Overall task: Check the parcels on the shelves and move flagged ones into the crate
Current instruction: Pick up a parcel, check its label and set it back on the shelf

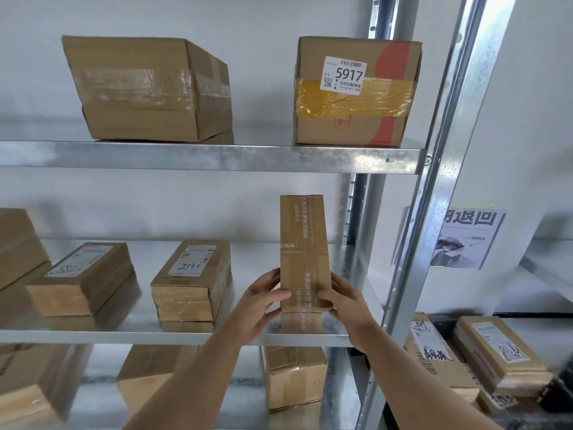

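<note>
A narrow brown parcel (302, 243) stands upright on end at the right of the middle shelf (93, 336). My left hand (263, 302) grips its lower left edge and my right hand (344, 302) grips its lower right edge. Its face toward me shows printed tape and no label. Left of it on the same shelf lie two flat labelled parcels, one (193, 280) marked 1786 and another (83, 277). At the lower right, a pile holds parcels (502, 352) with handwritten labels; the container under them is barely visible.
The top shelf (217, 156) carries a plain box (148, 88) and a box labelled 5917 (356, 91). More boxes (294, 377) sit on the shelf below. A steel upright (434, 197) stands right of my hands. A paper notice (468, 240) hangs on the wall behind it.
</note>
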Demonstrator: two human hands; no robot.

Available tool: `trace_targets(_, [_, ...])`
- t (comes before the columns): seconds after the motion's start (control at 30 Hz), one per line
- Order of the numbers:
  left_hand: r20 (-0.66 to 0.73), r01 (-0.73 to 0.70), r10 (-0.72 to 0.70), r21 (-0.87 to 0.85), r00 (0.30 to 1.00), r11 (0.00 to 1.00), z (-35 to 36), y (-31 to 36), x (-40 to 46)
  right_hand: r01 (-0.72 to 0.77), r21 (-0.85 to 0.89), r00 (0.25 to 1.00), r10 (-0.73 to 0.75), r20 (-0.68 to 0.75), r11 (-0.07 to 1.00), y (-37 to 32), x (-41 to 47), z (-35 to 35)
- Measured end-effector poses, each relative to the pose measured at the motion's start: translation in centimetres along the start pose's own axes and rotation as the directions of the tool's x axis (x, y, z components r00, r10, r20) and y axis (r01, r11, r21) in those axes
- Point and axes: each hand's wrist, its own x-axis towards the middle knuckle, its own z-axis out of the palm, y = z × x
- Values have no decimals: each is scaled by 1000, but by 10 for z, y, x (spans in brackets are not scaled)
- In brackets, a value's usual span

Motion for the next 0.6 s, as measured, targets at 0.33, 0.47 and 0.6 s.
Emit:
trace_targets(0.33, [-154, 17, -31, -91, 988, 996, 1, -5, 3, -34, 57, 999, 32, 29, 998, 8, 0, -5])
trace_targets(0.47, [-169, 10, -26, -97, 985, 995, 3, -8, 3, -30, 67, 999, 28, 29, 997, 9, -1, -4])
trace_targets(0.6, [-170, 6, -23, -101, 985, 995, 3, -10, 4, -34, 69, 999, 32, 33, 997, 9, 1, -5])
